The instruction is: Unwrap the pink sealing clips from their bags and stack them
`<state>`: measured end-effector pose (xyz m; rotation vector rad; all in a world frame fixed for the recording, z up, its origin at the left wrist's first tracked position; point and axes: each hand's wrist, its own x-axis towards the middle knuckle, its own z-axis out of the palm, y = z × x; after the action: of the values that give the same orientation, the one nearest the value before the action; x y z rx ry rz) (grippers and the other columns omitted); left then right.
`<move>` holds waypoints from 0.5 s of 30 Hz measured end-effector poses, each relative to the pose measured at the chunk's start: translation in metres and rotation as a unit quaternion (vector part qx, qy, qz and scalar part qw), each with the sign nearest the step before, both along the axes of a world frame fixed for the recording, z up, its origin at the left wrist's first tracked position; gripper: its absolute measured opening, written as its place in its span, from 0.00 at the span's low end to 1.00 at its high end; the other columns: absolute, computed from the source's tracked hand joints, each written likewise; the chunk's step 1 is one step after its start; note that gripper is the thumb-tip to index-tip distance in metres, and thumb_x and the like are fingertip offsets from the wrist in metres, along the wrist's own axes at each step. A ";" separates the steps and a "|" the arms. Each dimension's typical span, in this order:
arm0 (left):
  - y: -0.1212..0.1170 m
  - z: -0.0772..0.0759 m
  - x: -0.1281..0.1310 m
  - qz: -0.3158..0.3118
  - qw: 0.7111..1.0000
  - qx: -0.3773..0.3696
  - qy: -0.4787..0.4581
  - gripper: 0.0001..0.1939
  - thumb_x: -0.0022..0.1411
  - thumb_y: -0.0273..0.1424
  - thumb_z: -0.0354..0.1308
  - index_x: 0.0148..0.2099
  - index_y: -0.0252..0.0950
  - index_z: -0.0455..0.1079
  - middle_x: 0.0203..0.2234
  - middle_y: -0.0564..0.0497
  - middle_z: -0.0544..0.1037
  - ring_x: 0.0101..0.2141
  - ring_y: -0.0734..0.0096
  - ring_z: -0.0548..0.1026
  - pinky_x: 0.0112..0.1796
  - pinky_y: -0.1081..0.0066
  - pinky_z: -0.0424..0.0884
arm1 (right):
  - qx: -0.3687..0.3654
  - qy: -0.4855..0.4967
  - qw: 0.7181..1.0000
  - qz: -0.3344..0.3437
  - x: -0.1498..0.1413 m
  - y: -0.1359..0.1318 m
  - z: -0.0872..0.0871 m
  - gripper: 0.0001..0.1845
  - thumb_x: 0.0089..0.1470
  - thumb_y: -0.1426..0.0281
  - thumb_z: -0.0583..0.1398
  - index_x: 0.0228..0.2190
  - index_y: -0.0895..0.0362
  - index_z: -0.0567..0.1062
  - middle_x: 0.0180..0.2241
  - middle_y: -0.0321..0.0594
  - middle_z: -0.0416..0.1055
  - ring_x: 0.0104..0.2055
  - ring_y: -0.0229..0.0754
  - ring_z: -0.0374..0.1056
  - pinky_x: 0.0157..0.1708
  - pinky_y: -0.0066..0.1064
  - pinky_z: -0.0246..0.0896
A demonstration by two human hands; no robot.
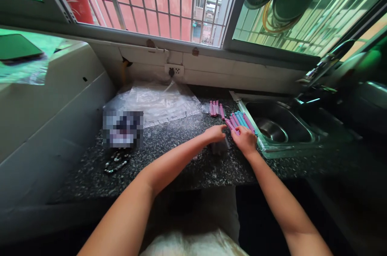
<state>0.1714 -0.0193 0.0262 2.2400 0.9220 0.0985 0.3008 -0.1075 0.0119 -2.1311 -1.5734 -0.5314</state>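
Observation:
Slim pink and teal plastic sticks [240, 119] lie side by side in a row on the speckled dark counter, beside the sink. My right hand [244, 141] is at the near end of this row, fingers closed on a pink stick [230, 125]. Just left of it is my left hand [216, 133], its fingers drawn together; what they hold, if anything, is too small to make out. Under that hand lies a small clear plastic bag [220, 146]. Farther back, several more pink sticks [214, 108] rest on clear wrap.
Large clear plastic sheets [163, 103] cover the counter's back left. A beaded string [116, 163] lies near a blurred-out item [122, 129]. The steel sink [284, 121] holds a metal bowl [273, 130]. A wall socket [174, 70] and barred window stand behind.

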 end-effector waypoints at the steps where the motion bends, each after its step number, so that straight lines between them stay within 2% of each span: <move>1: -0.001 0.001 0.005 -0.003 1.000 0.006 0.015 0.31 0.53 0.29 0.50 0.61 0.41 0.56 0.51 0.47 0.71 0.47 0.62 0.72 0.43 0.69 0.68 | 0.000 0.002 1.000 -0.009 0.003 -0.001 -0.002 0.11 0.50 0.65 0.55 0.28 0.57 0.74 0.26 0.43 0.73 0.28 0.42 0.66 0.27 0.31 0.54; 8: 0.007 0.009 0.020 -0.007 0.997 0.042 0.057 0.34 0.53 0.30 0.50 0.63 0.46 0.50 0.50 0.46 0.72 0.47 0.57 0.72 0.41 0.67 0.69 | -0.004 0.010 0.999 -0.043 0.009 -0.001 -0.010 0.09 0.49 0.65 0.57 0.28 0.56 0.75 0.25 0.44 0.74 0.26 0.42 0.68 0.25 0.31 0.55; 15: 0.015 0.006 0.027 -0.031 0.995 0.065 0.074 0.31 0.54 0.30 0.49 0.61 0.47 0.55 0.51 0.46 0.72 0.47 0.60 0.72 0.41 0.69 0.69 | -0.051 0.047 0.996 -0.059 0.014 0.001 -0.014 0.10 0.49 0.63 0.59 0.29 0.57 0.75 0.26 0.46 0.75 0.28 0.44 0.70 0.27 0.31 0.56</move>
<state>0.1986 -0.0042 0.0326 2.4211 0.9480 -0.0372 0.3147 -0.1067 -0.0016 -2.3010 -1.4606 -0.3896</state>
